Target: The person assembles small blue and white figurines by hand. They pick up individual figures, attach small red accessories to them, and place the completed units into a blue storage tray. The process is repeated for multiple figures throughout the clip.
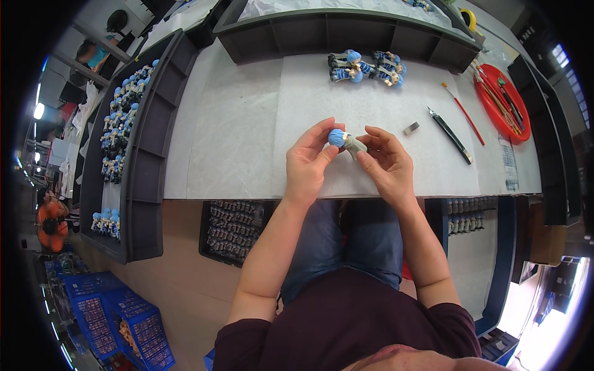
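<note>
Between my two hands, just above the near part of the paper-covered table, is a small figurine with a blue-haired head and a greyish body. My left hand pinches it at the head end, thumb and fingers closed on the blue hair. At the body end, my right hand grips it between thumb and curled fingers. The figurine lies tilted, head to the left. Right of my hands lie a small grey block, a black-handled craft knife and a thin red paintbrush.
Several blue-haired figurines lie farther back, before a dark grey crate. Another grey crate with rows of figurines stands left. A red oval tray of tools sits right. Below are a dark tray and blue baskets.
</note>
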The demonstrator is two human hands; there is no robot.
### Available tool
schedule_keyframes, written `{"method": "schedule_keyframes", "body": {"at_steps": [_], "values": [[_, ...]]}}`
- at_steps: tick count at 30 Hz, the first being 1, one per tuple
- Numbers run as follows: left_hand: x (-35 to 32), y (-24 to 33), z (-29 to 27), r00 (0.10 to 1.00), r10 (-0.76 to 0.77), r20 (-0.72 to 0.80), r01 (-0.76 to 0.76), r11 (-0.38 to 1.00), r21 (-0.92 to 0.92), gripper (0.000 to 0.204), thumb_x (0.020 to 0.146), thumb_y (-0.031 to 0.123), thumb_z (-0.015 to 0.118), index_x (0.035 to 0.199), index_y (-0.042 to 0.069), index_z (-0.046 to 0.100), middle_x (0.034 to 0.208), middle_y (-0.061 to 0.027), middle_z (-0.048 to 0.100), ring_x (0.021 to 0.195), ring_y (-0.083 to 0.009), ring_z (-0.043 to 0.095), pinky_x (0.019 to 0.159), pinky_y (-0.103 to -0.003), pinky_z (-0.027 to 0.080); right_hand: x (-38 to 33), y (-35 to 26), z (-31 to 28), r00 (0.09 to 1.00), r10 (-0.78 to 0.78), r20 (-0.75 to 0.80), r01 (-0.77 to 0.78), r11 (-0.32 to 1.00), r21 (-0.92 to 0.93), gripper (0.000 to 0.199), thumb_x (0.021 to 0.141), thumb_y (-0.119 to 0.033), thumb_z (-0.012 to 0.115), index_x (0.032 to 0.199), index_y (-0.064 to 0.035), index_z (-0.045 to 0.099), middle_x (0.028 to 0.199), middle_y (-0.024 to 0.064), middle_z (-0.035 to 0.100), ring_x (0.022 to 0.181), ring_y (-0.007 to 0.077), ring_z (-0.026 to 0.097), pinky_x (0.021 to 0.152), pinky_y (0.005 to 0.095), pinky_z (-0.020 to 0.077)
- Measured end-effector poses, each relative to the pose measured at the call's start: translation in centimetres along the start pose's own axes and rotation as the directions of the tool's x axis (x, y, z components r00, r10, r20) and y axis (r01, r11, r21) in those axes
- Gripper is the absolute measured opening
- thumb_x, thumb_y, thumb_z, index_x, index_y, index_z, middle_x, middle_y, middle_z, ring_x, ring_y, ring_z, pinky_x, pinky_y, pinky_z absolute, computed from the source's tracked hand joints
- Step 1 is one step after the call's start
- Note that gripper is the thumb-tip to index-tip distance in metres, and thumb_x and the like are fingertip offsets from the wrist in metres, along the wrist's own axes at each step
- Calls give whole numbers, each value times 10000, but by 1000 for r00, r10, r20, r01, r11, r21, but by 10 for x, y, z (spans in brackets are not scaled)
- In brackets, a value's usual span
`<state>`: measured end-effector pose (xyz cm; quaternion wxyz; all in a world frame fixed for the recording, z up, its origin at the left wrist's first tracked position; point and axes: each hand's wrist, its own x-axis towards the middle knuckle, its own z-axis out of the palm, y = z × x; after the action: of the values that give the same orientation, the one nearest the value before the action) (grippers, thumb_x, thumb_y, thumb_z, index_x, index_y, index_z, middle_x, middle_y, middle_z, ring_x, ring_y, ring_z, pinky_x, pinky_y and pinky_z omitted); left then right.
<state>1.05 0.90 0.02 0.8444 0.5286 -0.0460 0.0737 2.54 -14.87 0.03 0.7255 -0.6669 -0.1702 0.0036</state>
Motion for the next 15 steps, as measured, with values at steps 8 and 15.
{"method": "schedule_keyframes", "body": {"at_steps": [8, 15], "values": [[1, 1, 1, 1000, -21, 9, 21, 1000, 1, 384, 853, -78, 490, 1232, -16, 474, 1198, -152, 544, 1114, -220, 527, 957, -362, 447, 0, 3, 0, 998, -55, -24, 54, 998, -15, 431, 787, -22, 670, 1179, 20, 496, 1022, 96, 581, 931, 148, 566, 800, 276, 467], [-1, 2, 2, 999, 5, 35, -7, 998, 69, 417, 829, -89, 525, 1239, -29, 471, 1219, -166, 532, 1121, -218, 525, 961, -316, 427, 0, 7, -1, 996, -82, -32, 81, 996, -26, 441, 753, 35, 670, 1165, 14, 512, 1026, 97, 577, 948, 151, 563, 802, 274, 464]]}}
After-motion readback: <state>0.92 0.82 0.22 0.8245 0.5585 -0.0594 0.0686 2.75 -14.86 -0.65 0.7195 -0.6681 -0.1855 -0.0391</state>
